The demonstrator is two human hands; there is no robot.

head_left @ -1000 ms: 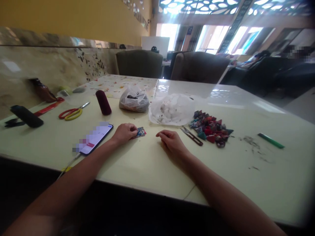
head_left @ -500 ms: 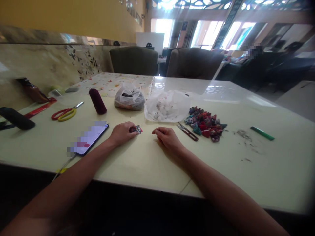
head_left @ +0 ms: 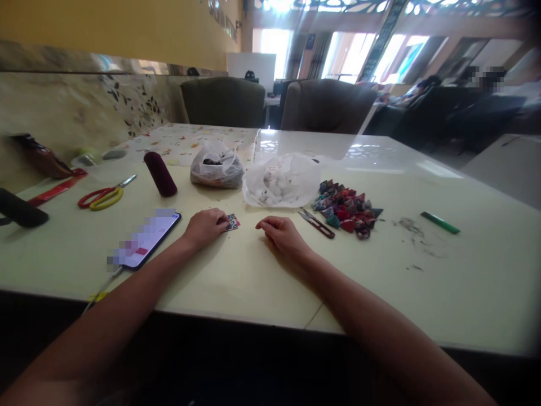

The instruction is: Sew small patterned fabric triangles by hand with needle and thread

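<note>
My left hand (head_left: 205, 226) rests on the cream table (head_left: 253, 282) with its fingers closed on a small patterned fabric piece (head_left: 232, 222), most of which is tucked under the fingers. A short gap to the right, my right hand (head_left: 281, 235) lies on the table with its fingers curled in; what they hold, if anything, is hidden. Thread snips (head_left: 316, 223) lie just right of that hand. Beyond them sits a pile of folded colourful fabric triangles (head_left: 344, 207).
A phone (head_left: 146, 239) with a cable lies left of my left hand. Further back are a maroon thread spool (head_left: 159, 173), red-and-yellow scissors (head_left: 101, 195), two plastic bags (head_left: 281, 181), and a green pen (head_left: 439, 222) at right. Armchairs stand behind the table.
My left hand has drawn the fabric piece further under its fingers, so less of it shows. The view has shifted slightly to the right. My right hand has kept its place.
</note>
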